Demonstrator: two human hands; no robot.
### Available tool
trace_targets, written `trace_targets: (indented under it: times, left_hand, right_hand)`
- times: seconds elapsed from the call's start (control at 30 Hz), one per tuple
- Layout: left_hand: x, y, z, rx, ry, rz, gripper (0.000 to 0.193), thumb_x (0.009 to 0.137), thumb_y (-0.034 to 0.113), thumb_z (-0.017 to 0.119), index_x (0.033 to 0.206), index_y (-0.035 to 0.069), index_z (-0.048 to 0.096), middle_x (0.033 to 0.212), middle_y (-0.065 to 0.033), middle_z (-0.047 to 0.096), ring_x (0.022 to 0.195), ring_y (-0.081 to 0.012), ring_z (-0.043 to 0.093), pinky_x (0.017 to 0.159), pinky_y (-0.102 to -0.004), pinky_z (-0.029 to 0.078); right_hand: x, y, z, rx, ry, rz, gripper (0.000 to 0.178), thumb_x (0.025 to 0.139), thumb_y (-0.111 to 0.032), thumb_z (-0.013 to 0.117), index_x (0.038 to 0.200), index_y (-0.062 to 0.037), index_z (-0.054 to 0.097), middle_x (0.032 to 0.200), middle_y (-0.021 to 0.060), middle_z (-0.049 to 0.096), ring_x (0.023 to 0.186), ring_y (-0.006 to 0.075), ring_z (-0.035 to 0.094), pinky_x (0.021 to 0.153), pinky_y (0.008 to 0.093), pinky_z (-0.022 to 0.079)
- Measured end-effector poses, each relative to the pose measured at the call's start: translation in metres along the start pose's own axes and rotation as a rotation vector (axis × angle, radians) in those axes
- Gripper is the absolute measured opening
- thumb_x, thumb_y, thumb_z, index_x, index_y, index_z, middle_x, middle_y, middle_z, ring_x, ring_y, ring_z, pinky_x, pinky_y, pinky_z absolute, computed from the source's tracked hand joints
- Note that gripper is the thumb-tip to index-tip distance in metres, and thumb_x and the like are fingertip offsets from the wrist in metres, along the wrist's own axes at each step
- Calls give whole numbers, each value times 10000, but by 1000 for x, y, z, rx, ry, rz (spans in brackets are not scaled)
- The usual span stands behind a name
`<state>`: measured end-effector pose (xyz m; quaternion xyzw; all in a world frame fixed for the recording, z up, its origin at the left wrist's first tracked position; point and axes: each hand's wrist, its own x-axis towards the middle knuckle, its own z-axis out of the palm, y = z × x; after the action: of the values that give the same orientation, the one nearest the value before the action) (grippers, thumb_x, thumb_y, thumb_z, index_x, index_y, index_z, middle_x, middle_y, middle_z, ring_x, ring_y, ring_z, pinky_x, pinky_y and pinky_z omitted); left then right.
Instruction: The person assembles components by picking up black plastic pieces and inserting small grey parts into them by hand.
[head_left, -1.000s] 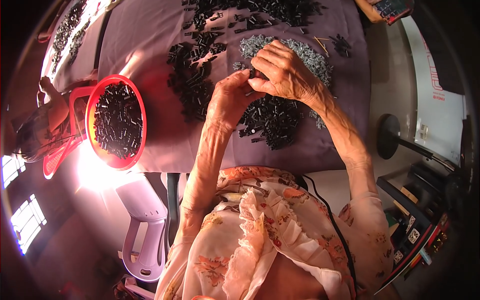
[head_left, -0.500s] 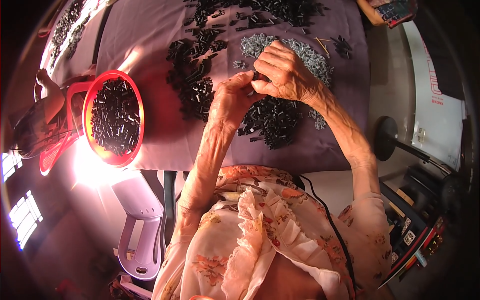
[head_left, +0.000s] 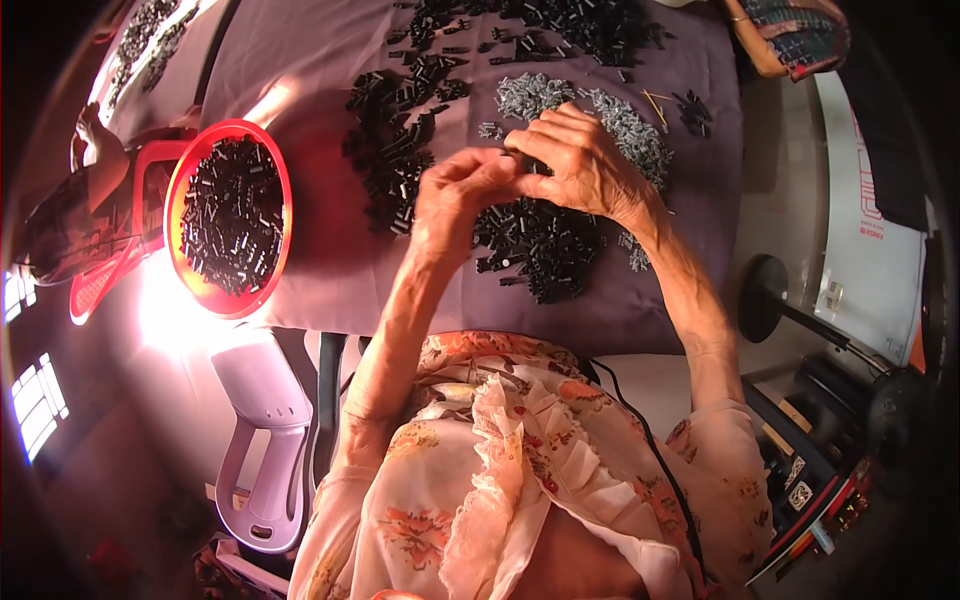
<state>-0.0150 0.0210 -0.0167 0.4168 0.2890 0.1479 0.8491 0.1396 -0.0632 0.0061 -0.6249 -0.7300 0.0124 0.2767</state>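
- Purple-covered surface (head_left: 320, 110)
- Red basket (head_left: 289, 215), left, full of black parts
- Grey parts (head_left: 640, 140), beyond and right of the hands
- Black heap (head_left: 545, 245), on the surface, nearer the person
- Right hand (head_left: 578, 160), fingers bent, meeting the left hand (head_left: 452, 190); cannot tell what either grip holds
- Sticks (head_left: 656, 108), beside the grey parts

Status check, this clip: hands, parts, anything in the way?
Left hand and right hand close together at fingertips; anything pinched, hidden. Black pile nearer the body, gray pile beyond and rightward. Right hand partly blocks view of gray pile.
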Motion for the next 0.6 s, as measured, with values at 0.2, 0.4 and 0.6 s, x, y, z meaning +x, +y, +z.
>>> trace_targets:
  times: [0.2,0.4,0.6]
  left_hand:
    - [-25,63,-59,382,507,233,235,786,153,649,963,-3,638,741,-25,626,667,-82,544,649,-191,426]
    - [-42,88,-157,1127,873,450,214,782,181,643,962,67,660,845,-79,668,745,-130,617,698,-262,470]
    - [-52,95,-173,1344,1025,513,251,779,237,637,980,88,646,857,-104,650,731,-200,627,667,-314,472]
  right_hand:
    - [-9,29,28,-54,60,154,145,723,-114,658,810,-21,589,748,86,605,737,248,584,682,347,449]
    - [13,44,66,-143,82,147,100,731,-34,574,654,-41,510,617,77,511,622,236,554,584,357,449]
    - [21,40,81,-190,-113,177,118,713,-41,555,628,-54,474,625,81,523,624,237,561,612,360,429]
